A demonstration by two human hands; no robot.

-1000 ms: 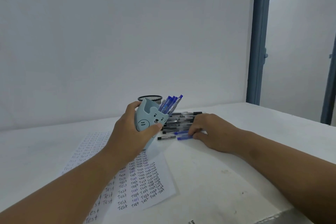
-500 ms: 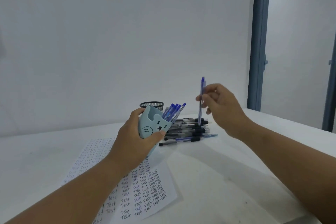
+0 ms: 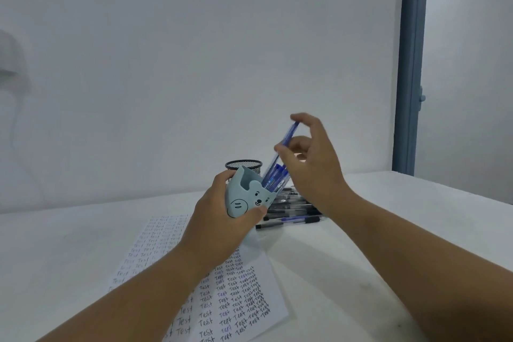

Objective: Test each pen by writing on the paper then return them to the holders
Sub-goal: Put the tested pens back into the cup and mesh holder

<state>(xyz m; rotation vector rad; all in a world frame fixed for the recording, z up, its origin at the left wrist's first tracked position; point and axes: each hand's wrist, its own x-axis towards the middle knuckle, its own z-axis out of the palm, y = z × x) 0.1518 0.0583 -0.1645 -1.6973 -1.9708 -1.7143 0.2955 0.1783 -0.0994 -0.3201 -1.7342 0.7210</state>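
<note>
Right hand pinches a blue pen above the bear holder, gripped tilted toward two o'clock by the left hand. Best keep it tilted, sliding the pen alongside the others.

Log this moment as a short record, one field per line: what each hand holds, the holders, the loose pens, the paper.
left hand: left hand grips the bear holder, tilted, lifted off the table
right hand: right hand pinches a blue pen, its lower end going into the bear holder
bear holder contents: several blue pens
mesh holder: mesh holder behind the bear holder; contents not visible
loose pens: pile of pens on the table
paper: sheet covered with the word "Test"
</note>
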